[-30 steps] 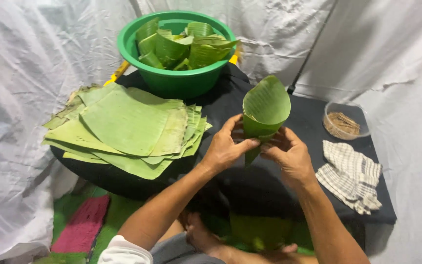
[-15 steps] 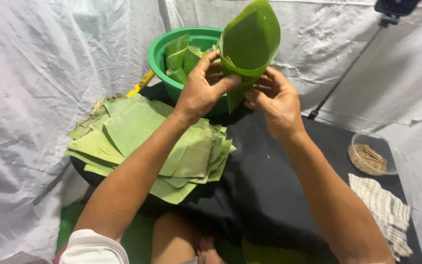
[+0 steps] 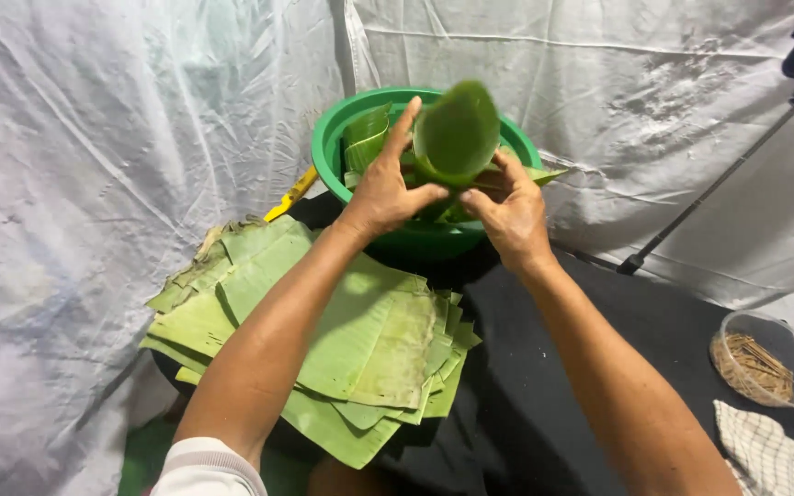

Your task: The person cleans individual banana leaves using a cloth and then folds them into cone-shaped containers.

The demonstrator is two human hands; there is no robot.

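White sheeting behind — both hands' fingers, left hand and right hand, grip a leaf cone.

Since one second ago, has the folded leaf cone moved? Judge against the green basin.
Yes. The leaf cone, held by both hands, has travelled away from the person to above the green basin.

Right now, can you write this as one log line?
left hand: holding leaf cone | right hand: holding leaf cone | over: green basin
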